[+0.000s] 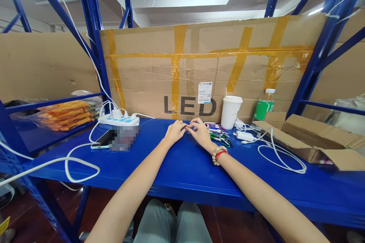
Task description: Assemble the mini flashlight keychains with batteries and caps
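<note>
My left hand (174, 131) and my right hand (200, 132) rest together on the blue shelf top (182, 167), fingertips meeting. Both have their fingers curled in a pinch around a small dark object (188, 133) that is too small to name. Just right of my right hand lies a pile of several coloured pen-like items (218, 131). My right wrist wears a bead bracelet and a red string.
A white lidded cup (230, 111) and a green bottle (264, 106) stand at the back. A white charger with coiled cable (273, 148) and an open cardboard box (313, 136) lie right. A power strip (118, 120), a phone (102, 141) and orange packets (64, 115) sit left.
</note>
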Action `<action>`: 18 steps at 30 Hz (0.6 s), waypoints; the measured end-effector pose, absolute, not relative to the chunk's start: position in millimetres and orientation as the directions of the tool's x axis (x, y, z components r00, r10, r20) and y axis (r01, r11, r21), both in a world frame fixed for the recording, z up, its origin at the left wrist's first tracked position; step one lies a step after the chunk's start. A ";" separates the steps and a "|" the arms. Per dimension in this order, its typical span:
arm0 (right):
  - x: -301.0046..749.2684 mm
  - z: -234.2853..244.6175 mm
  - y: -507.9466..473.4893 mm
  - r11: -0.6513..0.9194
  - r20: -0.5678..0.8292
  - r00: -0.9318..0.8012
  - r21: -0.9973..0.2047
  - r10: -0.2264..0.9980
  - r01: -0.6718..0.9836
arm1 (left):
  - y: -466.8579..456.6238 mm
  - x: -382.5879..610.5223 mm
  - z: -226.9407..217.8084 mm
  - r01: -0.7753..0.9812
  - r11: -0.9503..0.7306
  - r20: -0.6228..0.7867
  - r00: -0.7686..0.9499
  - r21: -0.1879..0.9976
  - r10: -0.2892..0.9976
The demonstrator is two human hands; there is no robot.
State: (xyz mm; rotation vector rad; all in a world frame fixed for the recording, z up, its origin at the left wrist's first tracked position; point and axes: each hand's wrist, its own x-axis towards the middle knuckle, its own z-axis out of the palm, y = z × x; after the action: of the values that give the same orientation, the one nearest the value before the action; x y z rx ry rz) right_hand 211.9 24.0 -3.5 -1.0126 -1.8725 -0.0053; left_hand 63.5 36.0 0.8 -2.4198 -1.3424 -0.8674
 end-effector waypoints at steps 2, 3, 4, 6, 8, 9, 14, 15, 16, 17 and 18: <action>211.9 -2.8 23.0 0.635 0.745 -0.169 -0.400 0.645 0.661 | 36.4 63.9 0.9 0.831 -0.553 0.605 0.406 0.068 0.685; 211.9 -2.5 22.4 0.624 0.742 -0.162 -0.400 0.651 0.672 | 36.3 63.9 1.1 0.830 -0.554 0.606 0.407 0.067 0.683; 211.7 -2.3 21.9 0.613 0.735 -0.162 -0.398 0.658 0.682 | 36.1 63.8 1.5 0.829 -0.555 0.607 0.407 0.068 0.683; 211.3 -2.1 20.8 0.597 0.712 -0.182 -0.389 0.678 0.702 | 35.3 63.0 2.6 0.830 -0.553 0.610 0.401 0.074 0.684; 210.8 -1.7 19.6 0.590 0.695 -0.208 -0.371 0.689 0.717 | 34.3 62.0 3.5 0.832 -0.547 0.614 0.388 0.087 0.688; 210.6 -1.3 18.8 0.591 0.692 -0.217 -0.361 0.689 0.722 | 34.0 61.7 3.9 0.835 -0.543 0.616 0.379 0.096 0.691; 208.8 1.6 13.7 0.589 0.675 -0.247 -0.340 0.696 0.733 | 34.9 62.8 3.9 0.857 -0.490 0.617 0.303 0.157 0.727; 208.2 1.9 12.8 0.586 0.668 -0.251 -0.339 0.701 0.736 | 35.4 63.3 3.9 0.866 -0.469 0.616 0.275 0.176 0.738; 207.5 2.0 12.0 0.586 0.661 -0.260 -0.335 0.704 0.738 | 35.8 63.6 4.1 0.875 -0.442 0.616 0.239 0.198 0.750; 206.6 1.7 11.4 0.588 0.652 -0.274 -0.326 0.707 0.741 | 36.1 63.8 4.3 0.885 -0.409 0.616 0.197 0.223 0.763; 205.5 1.1 11.1 0.593 0.643 -0.296 -0.309 0.707 0.744 | 36.3 63.7 4.6 0.894 -0.371 0.613 0.150 0.250 0.775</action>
State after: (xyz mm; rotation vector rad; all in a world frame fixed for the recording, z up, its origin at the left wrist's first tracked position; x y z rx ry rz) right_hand 205.5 11.1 1.1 -1.1478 -2.0492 -0.0617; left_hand 63.7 36.3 4.6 -2.2444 -1.6509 -1.0236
